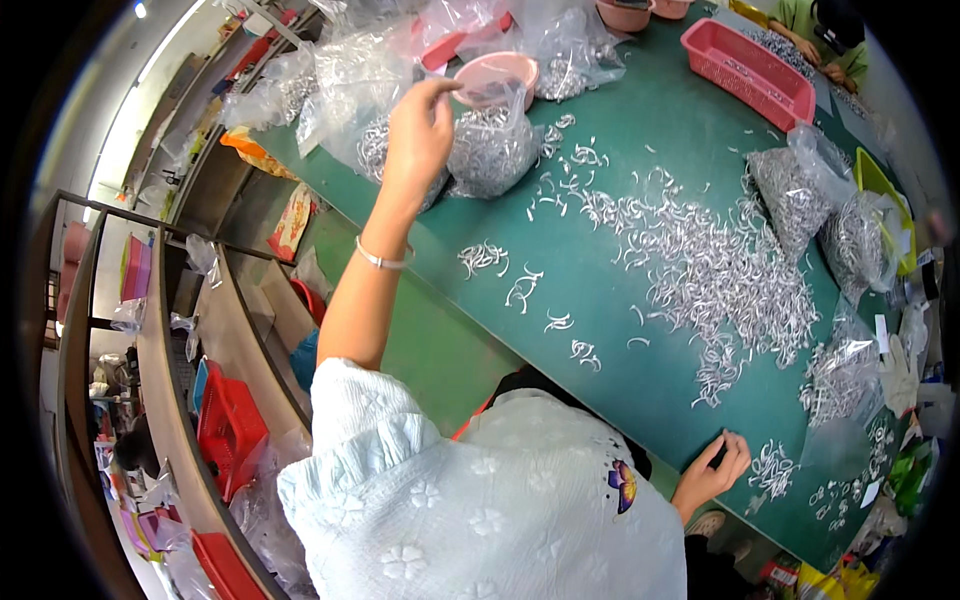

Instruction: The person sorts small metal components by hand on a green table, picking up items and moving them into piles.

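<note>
My left hand (420, 135) is raised over the clear plastic bags at the far left of the table. Its fingers are loosely bent, with thumb and forefinger apart and nothing visible between them. Just right of it stands a clear bag of silver pieces (490, 152), with a pink bowl (497, 75) behind. My right hand (712, 474) rests at the near table edge, thumb and fingertips brought together; whatever they hold is too small to tell. Beside it lies a little heap of curved silver pieces (772, 470). A wide spread of similar pieces (720, 285) covers the middle right.
The green table (600, 345) also bears a pink basket (750, 75) at the far right and filled clear bags (790, 195) along the right side. Small clusters (483, 258) lie near the front edge. Another person (825, 45) sits beyond. Shelves with a red basket (228, 425) stand left.
</note>
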`<state>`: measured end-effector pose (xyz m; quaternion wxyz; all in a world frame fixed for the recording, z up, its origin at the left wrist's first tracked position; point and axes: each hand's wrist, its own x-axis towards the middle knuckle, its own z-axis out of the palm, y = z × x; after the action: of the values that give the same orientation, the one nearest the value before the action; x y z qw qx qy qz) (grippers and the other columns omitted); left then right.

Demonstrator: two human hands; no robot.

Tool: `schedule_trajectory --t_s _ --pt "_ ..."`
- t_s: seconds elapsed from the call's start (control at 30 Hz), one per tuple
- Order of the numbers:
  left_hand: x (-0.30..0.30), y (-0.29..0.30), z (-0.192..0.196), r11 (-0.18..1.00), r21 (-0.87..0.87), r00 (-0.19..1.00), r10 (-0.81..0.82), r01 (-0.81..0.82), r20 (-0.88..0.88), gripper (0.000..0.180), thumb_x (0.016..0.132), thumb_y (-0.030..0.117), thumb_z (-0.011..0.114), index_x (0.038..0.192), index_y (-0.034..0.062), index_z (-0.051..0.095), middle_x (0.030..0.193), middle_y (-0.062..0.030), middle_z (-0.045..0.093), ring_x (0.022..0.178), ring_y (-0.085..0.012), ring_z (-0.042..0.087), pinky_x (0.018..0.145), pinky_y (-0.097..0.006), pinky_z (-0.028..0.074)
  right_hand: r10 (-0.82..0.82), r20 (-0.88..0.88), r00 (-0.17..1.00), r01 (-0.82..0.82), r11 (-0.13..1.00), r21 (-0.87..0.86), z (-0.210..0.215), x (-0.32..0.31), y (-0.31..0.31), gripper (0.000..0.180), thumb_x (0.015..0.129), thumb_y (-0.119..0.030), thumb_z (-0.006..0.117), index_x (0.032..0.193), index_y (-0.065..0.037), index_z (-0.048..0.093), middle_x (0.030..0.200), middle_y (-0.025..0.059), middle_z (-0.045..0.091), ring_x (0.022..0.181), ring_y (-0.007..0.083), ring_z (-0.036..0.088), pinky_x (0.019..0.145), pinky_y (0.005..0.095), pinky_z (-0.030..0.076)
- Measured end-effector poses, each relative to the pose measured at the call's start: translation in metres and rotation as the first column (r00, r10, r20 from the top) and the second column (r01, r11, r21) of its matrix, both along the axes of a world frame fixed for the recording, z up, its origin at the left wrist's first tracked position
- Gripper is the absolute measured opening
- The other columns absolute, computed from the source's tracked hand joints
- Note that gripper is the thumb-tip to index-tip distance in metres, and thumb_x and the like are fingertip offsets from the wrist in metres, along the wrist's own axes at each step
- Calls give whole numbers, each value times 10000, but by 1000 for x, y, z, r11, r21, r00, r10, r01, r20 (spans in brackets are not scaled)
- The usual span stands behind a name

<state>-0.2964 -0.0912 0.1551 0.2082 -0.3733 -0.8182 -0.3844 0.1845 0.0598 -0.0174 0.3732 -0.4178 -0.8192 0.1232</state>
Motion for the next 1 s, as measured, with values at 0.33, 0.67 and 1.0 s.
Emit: schedule_trajectory --t_s 0.33,0.67,1.0 --pt "196 -90 -120 913 299 -119 -276 279 954 186 825 18 477 877 1 654 739 -35 620 639 -90 561 547 -223 440 264 -167 950 -306 899 -314 37 -44 -27 193 846 66 599 1026 24 653 1005 156 635 933 289 610 840 367 480" --pt "233 -62 -226 590 564 -809 -505 -577 -300 625 989 375 372 1364 -125 364 1416 -309 406 1341 -430 383 1151 -511 268 815 155 558 -759 577 -302 26 -150 -69 449 805 -54 649 1243 -11 559 1359 150 503 1313 360 425 1081 472 354" --pt "246 -77 -216 938 298 -854 -296 -177 427 256 995 256 502 887 46 601 691 -31 567 596 -137 563 562 -268 498 858 -182 480 -838 387 -386 38 -115 -86 223 773 42 646 996 48 657 1137 185 628 1147 385 582 977 468 466"
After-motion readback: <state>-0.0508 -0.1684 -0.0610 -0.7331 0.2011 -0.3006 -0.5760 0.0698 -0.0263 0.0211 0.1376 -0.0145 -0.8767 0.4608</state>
